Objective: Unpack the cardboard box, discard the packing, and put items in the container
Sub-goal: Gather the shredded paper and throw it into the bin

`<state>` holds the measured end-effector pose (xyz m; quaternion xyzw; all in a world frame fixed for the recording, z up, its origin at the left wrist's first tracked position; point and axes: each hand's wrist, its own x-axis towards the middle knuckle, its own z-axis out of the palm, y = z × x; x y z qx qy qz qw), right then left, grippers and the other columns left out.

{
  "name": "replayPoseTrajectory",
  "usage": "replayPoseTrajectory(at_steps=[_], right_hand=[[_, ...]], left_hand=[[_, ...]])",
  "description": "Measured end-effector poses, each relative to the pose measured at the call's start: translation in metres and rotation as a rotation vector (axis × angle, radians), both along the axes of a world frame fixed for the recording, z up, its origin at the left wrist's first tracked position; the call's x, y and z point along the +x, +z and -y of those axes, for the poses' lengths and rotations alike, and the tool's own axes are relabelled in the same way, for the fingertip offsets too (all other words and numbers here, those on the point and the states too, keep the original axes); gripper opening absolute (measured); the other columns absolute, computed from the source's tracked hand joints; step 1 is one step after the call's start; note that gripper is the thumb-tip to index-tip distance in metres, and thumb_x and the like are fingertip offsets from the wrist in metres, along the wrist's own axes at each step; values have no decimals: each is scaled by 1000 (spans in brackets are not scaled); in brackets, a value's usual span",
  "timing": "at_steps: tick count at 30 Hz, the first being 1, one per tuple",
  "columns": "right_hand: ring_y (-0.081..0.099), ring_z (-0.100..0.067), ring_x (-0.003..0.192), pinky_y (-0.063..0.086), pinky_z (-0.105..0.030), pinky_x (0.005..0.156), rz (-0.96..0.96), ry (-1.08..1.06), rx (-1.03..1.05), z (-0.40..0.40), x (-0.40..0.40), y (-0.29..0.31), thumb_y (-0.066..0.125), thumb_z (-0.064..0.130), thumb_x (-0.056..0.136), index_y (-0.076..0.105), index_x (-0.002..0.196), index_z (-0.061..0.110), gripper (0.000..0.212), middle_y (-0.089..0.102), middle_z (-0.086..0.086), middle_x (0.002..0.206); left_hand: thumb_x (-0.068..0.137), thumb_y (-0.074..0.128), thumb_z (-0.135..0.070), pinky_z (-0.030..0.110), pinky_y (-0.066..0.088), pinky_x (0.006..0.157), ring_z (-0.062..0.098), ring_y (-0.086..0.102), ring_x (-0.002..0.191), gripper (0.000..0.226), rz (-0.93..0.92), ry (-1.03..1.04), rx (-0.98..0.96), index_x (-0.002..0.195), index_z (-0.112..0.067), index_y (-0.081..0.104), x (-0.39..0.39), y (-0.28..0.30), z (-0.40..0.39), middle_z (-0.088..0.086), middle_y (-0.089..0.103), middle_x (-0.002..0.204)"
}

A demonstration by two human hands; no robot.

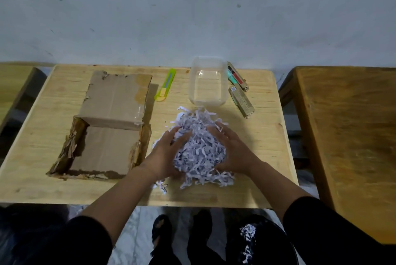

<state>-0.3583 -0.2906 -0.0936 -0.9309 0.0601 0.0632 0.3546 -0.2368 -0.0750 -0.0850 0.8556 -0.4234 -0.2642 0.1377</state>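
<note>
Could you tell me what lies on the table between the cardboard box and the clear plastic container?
In the head view, a green utility knife lies on the table between the cardboard box and the clear container, touching neither.

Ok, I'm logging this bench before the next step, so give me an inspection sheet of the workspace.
Surface: wooden table, scattered paper strips.
Job's things: cardboard box open, looks empty; clear container empty; shredded paper pile on table; two small boxed items right of container.
Clutter: green utility knife between box and container.
Grippers: left hand and right hand cupping the pile.
Cables: nothing seen.
Surroundings: wall behind, second table at right, dark bag with shreds below.
</note>
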Motion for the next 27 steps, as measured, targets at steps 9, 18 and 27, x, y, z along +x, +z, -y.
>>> replayPoseTrajectory(at_steps=[9,18,27], right_hand=[[47,-32,120,42,-35,100,128,-140,66,-42,12,-9,75,13,68,47,132,22,71,48,-16,129],[60,-32,104,45,-28,86,139,-297,2,-45,-4,34,73,10,67,58,121,17,57,59,-17,112],[53,-24,115,37,-23,98,178,-650,-83,-65,-67,134,71,0,68,58,123,21,61,56,-11,120]], left_hand=[[65,79,-11,29,36,98,30,45,125,83,-103,172,-279,138,-19,39,-17,-14,3,13,48,133],[64,78,-7,33,42,92,34,55,112,67,-38,62,-423,127,-7,52,-20,16,15,16,60,120],[68,77,-14,24,36,95,28,55,116,60,-24,-252,-568,124,-7,57,-37,97,41,15,61,123]])
